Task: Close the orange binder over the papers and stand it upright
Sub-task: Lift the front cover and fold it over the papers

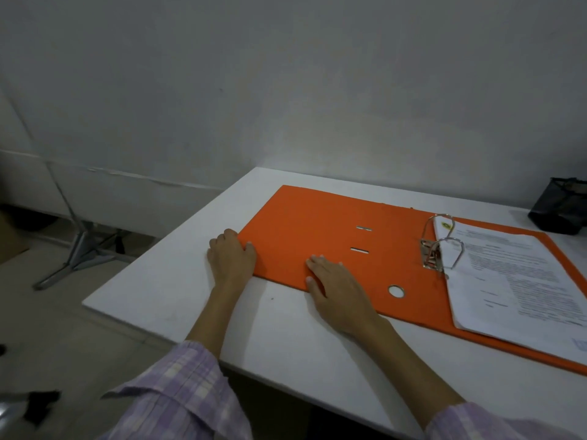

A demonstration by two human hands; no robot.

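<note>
Left hand: our left hand (231,258) sits at the near-left corner of the flat orange cardboard lever-arch binder (317,246), fingers curled round the cover's edge and thumb on top; we judge this a light pinch on the corner, not yet a lift.
Right hand: our right hand (336,290) lies flat and released on the same cover, just to the right of the left hand, palm down, holding nothing.
Sleeves: 2 lilac checked sleeves (178,398) run back from the wrists toward us.
Cover under the hands: it lies fully open and flat on the white tabletop (152,281), with 2 small slots (362,239) beyond the right fingertips and 1 round metal-rimmed hole (395,291) to the right of that hand.
Rings: the 2 steel arch rings and lever (440,246) stand further right; they look shut over the sheets, though we cannot be sure.
Papers: the stack of white printed sheets (514,281) rests on the far-right half of the binder, well apart from both hands.
Beyond: a black mesh pot (559,206) stands past the papers by the wall.
Done: nothing of the closing, as far as we see.
Left: swing the cover over the papers, then stand the binder upright.
</note>
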